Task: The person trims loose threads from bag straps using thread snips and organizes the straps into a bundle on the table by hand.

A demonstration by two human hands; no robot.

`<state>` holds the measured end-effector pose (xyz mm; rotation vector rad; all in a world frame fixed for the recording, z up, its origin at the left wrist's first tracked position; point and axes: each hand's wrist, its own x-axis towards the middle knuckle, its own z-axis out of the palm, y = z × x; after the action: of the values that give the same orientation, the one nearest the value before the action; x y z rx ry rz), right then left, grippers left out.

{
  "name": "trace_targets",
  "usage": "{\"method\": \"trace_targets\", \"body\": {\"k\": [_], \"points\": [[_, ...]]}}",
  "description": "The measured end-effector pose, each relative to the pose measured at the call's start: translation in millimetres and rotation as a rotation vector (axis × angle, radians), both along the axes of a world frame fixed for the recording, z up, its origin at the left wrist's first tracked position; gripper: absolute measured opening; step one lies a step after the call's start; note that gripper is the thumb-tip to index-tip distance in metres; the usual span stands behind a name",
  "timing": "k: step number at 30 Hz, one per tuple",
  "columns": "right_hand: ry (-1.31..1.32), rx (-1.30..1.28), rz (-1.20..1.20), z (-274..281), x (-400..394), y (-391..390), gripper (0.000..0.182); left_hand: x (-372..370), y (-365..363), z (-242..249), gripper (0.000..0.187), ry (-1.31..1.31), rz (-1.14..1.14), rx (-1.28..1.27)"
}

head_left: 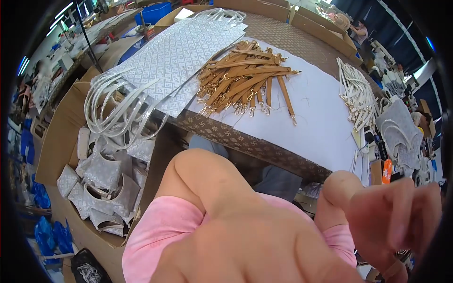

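Note:
My left hand (236, 245) is very close to the camera at the bottom middle. Its back faces me and its fingers run out of the frame, so any grip is hidden. At the right edge my right hand (396, 217) is raised, slightly blurred, its fingers loosely bent and apart with nothing visible in them. Beyond both hands is a table with a white sheet (311, 113), bearing a pile of brown straps (250, 78) with gold-coloured metal clasps. White straps (356, 96) with similar clasps lie at the sheet's right end.
Grey-white patterned sheets (165, 52) cover the table's left part, with clear-white handle strips (118, 111) hanging over its edge. Below stands a cardboard box (59, 141) of patterned bag pieces (101, 172). More patterned pieces (401, 127) lie at right. A person (361, 33) is far back.

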<state>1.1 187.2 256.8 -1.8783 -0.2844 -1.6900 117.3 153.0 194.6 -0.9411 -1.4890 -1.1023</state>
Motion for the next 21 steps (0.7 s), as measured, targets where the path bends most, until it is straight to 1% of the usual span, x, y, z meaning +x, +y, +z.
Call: {"method": "trace_targets", "body": {"k": [6,9,13,16,19,20,21], "points": [[-0.074,-0.062,0.025,0.7,23.2,17.2,0.030,7.7,23.4,10.4,0.023,0.112,-0.007,-0.047],[-0.088,-0.110,-0.010,-0.1,33.8,25.5,0.030,14.6,33.8,16.1,0.024,0.174,0.001,-0.065],[-0.058,-0.239,-0.162,2.4,37.1,46.6,0.028,30.4,44.8,31.2,0.025,0.324,0.034,-0.074],[-0.053,-0.394,-0.394,1.6,35.3,65.5,0.028,49.2,47.9,46.6,0.026,0.529,0.060,-0.065],[-0.078,-0.648,-0.790,4.3,28.5,87.1,0.028,81.0,49.8,58.0,0.028,0.896,0.128,-0.116],[-0.092,-0.731,-0.914,5.0,25.0,94.4,0.028,99.1,53.0,56.0,0.028,1.054,0.216,-0.205],[-0.095,-0.826,-1.042,5.5,23.2,101.2,0.028,118.0,58.0,53.9,0.025,1.143,0.459,-0.332]]}}
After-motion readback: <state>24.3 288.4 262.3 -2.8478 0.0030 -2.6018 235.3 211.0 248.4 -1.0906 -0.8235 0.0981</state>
